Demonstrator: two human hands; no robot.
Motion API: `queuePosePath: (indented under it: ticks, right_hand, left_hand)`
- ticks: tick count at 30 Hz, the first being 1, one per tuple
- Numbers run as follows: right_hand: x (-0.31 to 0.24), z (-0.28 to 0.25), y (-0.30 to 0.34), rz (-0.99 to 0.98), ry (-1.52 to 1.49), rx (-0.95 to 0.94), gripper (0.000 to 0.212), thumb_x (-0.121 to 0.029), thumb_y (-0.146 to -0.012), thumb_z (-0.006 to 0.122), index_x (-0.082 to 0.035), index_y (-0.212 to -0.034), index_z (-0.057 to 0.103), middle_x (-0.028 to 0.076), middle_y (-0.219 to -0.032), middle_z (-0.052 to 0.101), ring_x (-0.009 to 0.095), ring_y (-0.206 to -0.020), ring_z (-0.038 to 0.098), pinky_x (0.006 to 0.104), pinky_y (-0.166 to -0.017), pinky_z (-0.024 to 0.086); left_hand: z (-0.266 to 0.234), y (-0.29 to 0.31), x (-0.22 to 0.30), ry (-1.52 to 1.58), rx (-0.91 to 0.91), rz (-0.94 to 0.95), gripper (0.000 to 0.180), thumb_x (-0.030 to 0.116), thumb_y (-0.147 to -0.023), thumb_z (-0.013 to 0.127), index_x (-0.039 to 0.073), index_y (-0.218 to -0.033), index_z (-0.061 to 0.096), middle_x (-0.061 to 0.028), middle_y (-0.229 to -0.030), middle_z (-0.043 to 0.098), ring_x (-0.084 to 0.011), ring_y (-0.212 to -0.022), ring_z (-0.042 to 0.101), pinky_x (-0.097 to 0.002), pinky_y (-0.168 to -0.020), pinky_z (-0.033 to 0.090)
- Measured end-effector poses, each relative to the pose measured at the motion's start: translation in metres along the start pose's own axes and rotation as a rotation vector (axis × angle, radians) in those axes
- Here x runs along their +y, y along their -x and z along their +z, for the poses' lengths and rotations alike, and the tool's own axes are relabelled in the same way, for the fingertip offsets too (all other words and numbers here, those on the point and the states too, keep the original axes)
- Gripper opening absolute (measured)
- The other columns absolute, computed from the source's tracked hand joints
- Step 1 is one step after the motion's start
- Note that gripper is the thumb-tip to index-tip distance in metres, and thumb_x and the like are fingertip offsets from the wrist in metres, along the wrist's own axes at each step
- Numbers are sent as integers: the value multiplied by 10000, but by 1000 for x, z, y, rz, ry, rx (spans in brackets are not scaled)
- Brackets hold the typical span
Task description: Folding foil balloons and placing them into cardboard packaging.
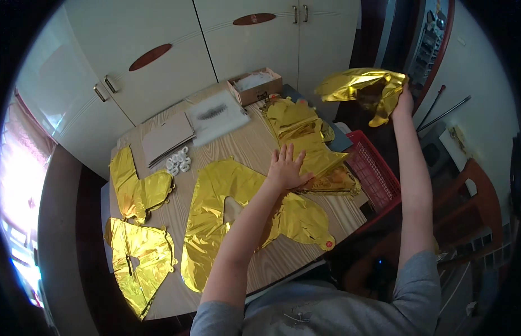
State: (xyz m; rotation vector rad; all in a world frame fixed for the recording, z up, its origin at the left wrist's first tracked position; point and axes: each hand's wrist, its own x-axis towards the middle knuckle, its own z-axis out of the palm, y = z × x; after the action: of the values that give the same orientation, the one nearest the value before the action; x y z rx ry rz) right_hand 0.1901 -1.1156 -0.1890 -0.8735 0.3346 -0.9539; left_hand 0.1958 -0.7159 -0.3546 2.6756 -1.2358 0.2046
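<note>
Deflated gold foil balloons lie about the wooden table. My left hand is spread flat, fingers apart, over the near edge of a stack of gold foil balloons. Raised off the table at the far right, my right hand is closed on a gold foil balloon, which hangs folded out to the left. Below my left forearm a large curved gold foil balloon lies flat, partly hidden by the arm. Two smaller ones, an angular balloon and a pointed balloon, lie at the left edge.
Several small white rolls sit beside grey cardboard sheets. A cardboard box with white contents stands at the back, near a clear plastic bag. On the right are a red plastic basket and a wooden chair.
</note>
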Motion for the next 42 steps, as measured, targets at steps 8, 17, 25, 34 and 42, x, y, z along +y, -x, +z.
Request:
queuePosePath:
  ticks: [8, 17, 25, 34, 42]
  right_hand:
    - [-50, 42, 60, -281, 149, -93, 357, -306, -999, 535, -3, -1175, 602, 57, -1080, 636, 154, -975, 595, 298, -842, 478]
    - [-22, 47, 155, -497, 601, -471, 288, -286, -980, 570, -20, -1058, 648, 16, -972, 654, 93, -928, 573, 245, -844, 445]
    - [96, -37, 251, -855, 1101, -968, 109, -113, -836, 682, -37, -908, 653, 104, -1049, 672, 293, -877, 667, 377, -740, 543]
    - [120, -43, 264, -831, 1123, -1128, 148, -166, -804, 707, -42, -849, 639, 98, -1008, 666, 262, -919, 648, 358, -819, 535]
    - [122, -43, 262, -797, 1099, -1159, 147, -176, -795, 711, -57, -846, 640, 86, -998, 669, 250, -882, 656, 364, -841, 540]
  left_hand:
    - [-2, 3, -2, 2, -25, -24, 851, 735, -864, 382, 153, -1483, 334, -286, -1513, 257, -439, -1420, 214, -581, -1129, 162]
    - [-37, -25, -2, 192, 20, -271, 553, 526, -933, 470, 128, -1315, 520, -173, -1333, 512, -364, -1282, 447, -579, -1031, 337]
    - [-42, -87, -52, 204, 240, -414, 261, 206, -842, 553, 84, -1043, 667, -135, -1087, 634, -330, -1035, 600, -498, -850, 471]
    - [-10, -151, -107, 204, -19, -552, 423, 375, -810, 655, 63, -1096, 647, -170, -1195, 597, -350, -1134, 563, -461, -913, 496]
    - [17, -179, -113, 113, -25, -738, 486, 465, -830, 649, 64, -1106, 659, -150, -1254, 580, -309, -1232, 493, -410, -966, 478]
